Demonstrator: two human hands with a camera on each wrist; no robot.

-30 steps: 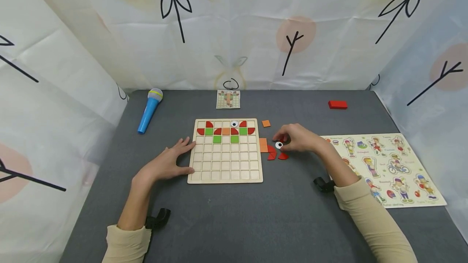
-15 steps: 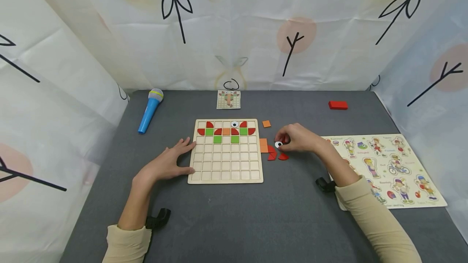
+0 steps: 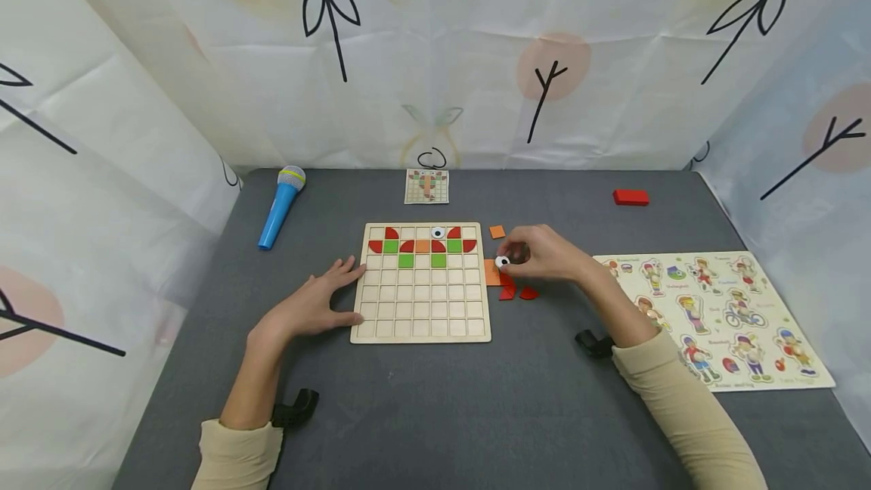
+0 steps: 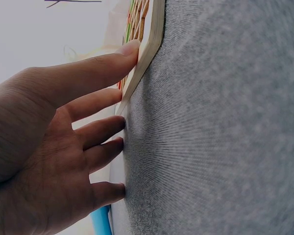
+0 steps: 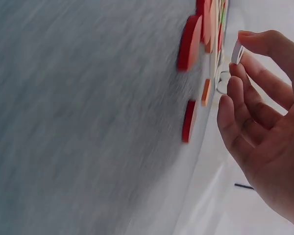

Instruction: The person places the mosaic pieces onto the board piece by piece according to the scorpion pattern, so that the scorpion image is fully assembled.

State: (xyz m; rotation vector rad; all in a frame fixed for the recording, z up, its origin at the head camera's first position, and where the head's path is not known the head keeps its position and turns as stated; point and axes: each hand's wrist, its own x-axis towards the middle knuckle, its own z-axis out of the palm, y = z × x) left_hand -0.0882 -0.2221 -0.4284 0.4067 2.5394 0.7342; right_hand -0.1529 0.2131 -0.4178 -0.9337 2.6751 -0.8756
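The right hand (image 3: 547, 252) pinches the eye disc (image 3: 502, 262) between thumb and fingers, its other fingers loosely bent; the wrist view shows the disc lifted clear of the surface (image 3: 408, 414). The left hand (image 3: 306, 305) grips nothing: its fingers spread, with thumb and forefinger touching the near edge of the board (image 3: 414, 308), which lies between the hands. The disc hangs at the right hand's fingertips, just beyond the board's edge on that side.

The hold looks small, so a loose pinch could let the disc slip onto the orange pieces (image 3: 492, 274) below. If the right hand drops too low, its fingers could brush the red pieces (image 3: 528, 293) under it and scatter them. Should it catch the board's edge, the board might turn, since the left hand braces one side only; a hard bump could unseat the tiles in the rows farthest from the person.

Being round, the disc has no long axis across its face. The face with the black dot looks up towards the head camera, and the right wrist camera sees it nearly edge-on. The board is roughly square, so no long axis stands out; two of its sides run straight away from the person.
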